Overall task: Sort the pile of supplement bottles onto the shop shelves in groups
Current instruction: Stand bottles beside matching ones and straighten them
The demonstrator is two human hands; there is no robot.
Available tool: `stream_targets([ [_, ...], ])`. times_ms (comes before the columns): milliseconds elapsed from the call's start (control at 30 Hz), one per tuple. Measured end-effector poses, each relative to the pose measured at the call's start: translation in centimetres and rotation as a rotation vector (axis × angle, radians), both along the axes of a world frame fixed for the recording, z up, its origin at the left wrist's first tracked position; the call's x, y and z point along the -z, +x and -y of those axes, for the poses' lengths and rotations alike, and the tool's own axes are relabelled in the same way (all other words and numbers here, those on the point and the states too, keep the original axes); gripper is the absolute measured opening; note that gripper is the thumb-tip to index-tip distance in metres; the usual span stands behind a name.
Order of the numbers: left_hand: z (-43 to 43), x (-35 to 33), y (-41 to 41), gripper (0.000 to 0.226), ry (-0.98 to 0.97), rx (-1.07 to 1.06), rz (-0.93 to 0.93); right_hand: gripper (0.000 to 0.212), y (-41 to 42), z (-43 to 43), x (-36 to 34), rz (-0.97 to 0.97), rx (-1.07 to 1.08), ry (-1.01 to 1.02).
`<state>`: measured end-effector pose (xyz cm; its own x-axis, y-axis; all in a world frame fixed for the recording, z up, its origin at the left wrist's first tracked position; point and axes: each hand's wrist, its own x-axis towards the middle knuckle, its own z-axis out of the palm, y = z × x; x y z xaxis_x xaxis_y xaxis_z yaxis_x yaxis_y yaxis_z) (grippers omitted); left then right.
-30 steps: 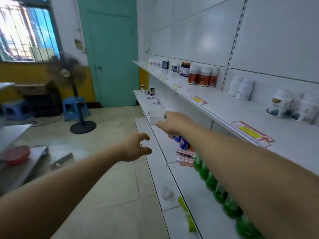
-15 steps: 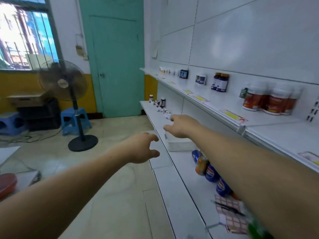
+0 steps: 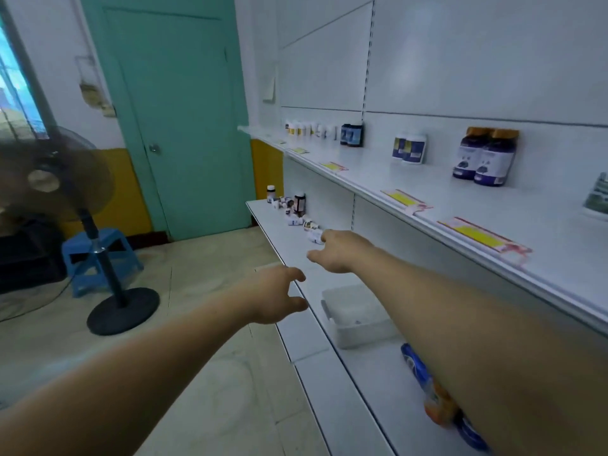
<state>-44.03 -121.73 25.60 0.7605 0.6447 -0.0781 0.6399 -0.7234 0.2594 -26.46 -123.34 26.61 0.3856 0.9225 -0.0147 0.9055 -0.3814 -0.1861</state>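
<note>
A pile of small supplement bottles [image 3: 296,213] lies at the far end of the middle shelf [image 3: 286,238], some upright, some on their sides. My right hand [image 3: 339,250] reaches out over that shelf, fingers spread and empty, its fingertips just short of the nearest white bottle [image 3: 314,237]. My left hand [image 3: 279,296] hovers off the shelf's front edge, fingers loosely curled, holding nothing. On the upper shelf [image 3: 427,192] stand sorted groups: two purple bottles with gold caps [image 3: 485,158], two blue-labelled white ones [image 3: 409,149], two dark blue ones [image 3: 352,135] and a row of small white ones [image 3: 309,130].
A white plastic tray [image 3: 358,315] sits on the middle shelf under my right forearm. Blue and orange bottles [image 3: 427,386] lie beside my arm lower down. A standing fan [image 3: 75,199] and a blue stool [image 3: 98,255] stand on the floor to the left, before a teal door [image 3: 184,110].
I have moved forward along the shelves toward the door. The pile is nearer, the tray has slid back under my right arm, and my right hand has stretched closer to the bottles.
</note>
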Motion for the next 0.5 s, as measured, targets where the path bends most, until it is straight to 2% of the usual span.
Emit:
stream_targets([
  [333,-21.6,2.2,5.9,0.055,-0.035,-0.041,-0.073,0.067,6.8,-20.8,2.2,-0.021,0.025,-0.145],
  [500,-33.5,3.5,8.0,0.052,-0.075,-0.058,-0.013,0.064,8.5,-31.9,3.8,0.003,0.023,-0.194],
])
